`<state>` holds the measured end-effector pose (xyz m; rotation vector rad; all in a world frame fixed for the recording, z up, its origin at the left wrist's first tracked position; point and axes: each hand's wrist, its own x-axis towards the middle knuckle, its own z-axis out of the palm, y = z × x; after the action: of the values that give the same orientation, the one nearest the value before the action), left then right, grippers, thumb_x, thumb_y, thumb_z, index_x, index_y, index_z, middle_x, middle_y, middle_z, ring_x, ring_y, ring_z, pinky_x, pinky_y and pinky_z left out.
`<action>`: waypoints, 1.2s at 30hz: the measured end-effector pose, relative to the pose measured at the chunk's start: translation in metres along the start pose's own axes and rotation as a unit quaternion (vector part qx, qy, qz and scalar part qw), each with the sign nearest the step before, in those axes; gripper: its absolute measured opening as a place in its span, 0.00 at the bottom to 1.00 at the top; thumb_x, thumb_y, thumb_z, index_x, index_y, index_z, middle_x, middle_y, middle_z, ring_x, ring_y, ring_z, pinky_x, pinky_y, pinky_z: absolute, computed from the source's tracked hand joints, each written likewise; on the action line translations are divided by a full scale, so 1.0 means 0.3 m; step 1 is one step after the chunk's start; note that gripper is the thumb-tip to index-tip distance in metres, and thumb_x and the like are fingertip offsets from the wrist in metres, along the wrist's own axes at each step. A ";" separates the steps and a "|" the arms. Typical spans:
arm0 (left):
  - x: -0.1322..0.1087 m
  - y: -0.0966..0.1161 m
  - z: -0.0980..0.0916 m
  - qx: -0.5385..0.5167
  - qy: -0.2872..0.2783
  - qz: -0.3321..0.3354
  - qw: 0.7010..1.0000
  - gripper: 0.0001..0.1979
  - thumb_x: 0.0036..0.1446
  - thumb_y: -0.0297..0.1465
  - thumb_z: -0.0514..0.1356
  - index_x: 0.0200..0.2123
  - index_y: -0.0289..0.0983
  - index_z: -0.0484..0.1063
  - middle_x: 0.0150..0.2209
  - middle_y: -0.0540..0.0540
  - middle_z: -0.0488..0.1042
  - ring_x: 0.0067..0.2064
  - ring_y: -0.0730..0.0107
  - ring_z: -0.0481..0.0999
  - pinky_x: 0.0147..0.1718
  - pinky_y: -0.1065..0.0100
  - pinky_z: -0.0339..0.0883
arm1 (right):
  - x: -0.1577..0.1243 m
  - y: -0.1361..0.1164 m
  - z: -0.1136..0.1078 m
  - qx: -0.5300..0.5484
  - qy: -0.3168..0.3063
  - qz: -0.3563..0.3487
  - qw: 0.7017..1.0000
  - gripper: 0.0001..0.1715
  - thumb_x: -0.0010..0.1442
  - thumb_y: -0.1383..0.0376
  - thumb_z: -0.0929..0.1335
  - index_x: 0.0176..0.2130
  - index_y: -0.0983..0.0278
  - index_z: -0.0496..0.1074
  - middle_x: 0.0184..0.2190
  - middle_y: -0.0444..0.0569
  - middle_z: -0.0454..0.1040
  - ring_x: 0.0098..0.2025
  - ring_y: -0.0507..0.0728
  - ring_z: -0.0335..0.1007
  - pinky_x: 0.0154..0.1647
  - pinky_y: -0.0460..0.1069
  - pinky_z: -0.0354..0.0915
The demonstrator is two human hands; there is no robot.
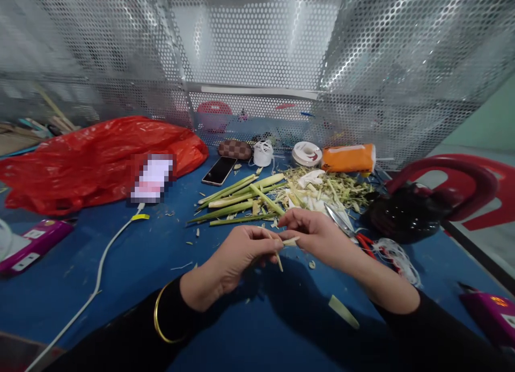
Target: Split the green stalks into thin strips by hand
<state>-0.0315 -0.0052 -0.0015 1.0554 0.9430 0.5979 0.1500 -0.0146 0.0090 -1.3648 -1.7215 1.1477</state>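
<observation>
Pale plant strips (280, 260) cross between my hands, above the blue table. My left hand (251, 247) pinches them between thumb and fingers. My right hand (311, 232) has its fingers closed at the right end of a short pale strip (290, 242), touching it. Just beyond my hands lie several green stalks (233, 205) side by side. A heap of shredded plant scraps (338, 192) spreads to their right. One flat green piece (343, 311) rests on the table, nearer to me on the right.
At the left are a red plastic bag (100, 152), a lit phone (153, 179) on a white cable (105, 254) and a purple power strip (40, 243). A dark phone (219, 170), white spool (306, 153), orange packet (348, 158), scissors (340, 220) and black kettle (406, 211) stand beyond and right.
</observation>
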 end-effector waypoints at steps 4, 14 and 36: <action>0.004 -0.002 0.005 0.031 0.010 0.000 0.999 0.07 0.46 0.31 0.66 0.24 0.33 0.74 0.20 0.50 0.71 0.23 0.77 0.67 0.21 0.75 0.56 | 0.005 0.028 0.015 -0.026 0.007 0.015 1.000 0.04 0.53 0.64 0.68 0.31 0.62 0.70 0.18 0.38 0.63 0.21 0.49 0.55 0.21 0.45 0.51; 0.012 0.001 -0.004 -0.102 0.032 -0.053 0.993 0.06 0.44 0.29 0.67 0.25 0.33 0.74 0.21 0.52 0.70 0.21 0.81 0.67 0.21 0.78 0.57 | 0.015 0.023 -0.021 0.169 -0.061 0.093 0.979 0.10 0.51 0.64 0.69 0.36 0.65 0.71 0.22 0.41 0.70 0.20 0.47 0.62 0.23 0.45 0.61; 0.018 -0.020 0.007 -0.060 -0.018 -0.069 0.996 0.07 0.43 0.30 0.68 0.25 0.33 0.75 0.20 0.51 0.70 0.22 0.79 0.68 0.22 0.76 0.59 | 0.018 0.021 0.022 0.152 -0.013 0.102 0.983 0.05 0.53 0.67 0.67 0.34 0.64 0.70 0.23 0.40 0.68 0.15 0.45 0.55 0.14 0.42 0.53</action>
<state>-0.0271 -0.0044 -0.0084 0.8837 0.9291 0.5128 0.1452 -0.0103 0.0005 -1.3592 -1.3755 1.4796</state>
